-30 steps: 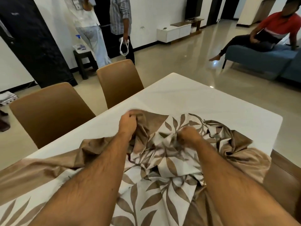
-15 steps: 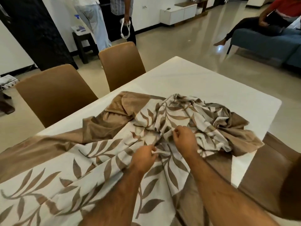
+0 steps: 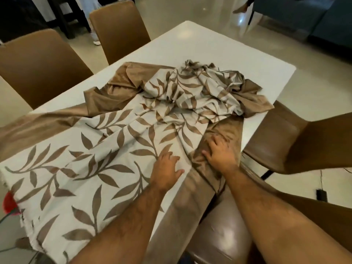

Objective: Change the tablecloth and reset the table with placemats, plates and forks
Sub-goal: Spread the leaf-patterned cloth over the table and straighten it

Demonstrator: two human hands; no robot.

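Tablecloth bunched at far end, near edge cut off, left hand and right hand spread flat on it

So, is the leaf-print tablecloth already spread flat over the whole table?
No, only partly. The tablecloth lies flat near the person, but its far part is bunched in a heap, and the far end of the white table is bare.

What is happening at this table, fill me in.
A person is spreading a leaf-print tablecloth over the white table. The left hand lies flat on the printed part, the right hand on the brown border near the edge. The far half is bunched in a heap; no placemats, plates or forks show.
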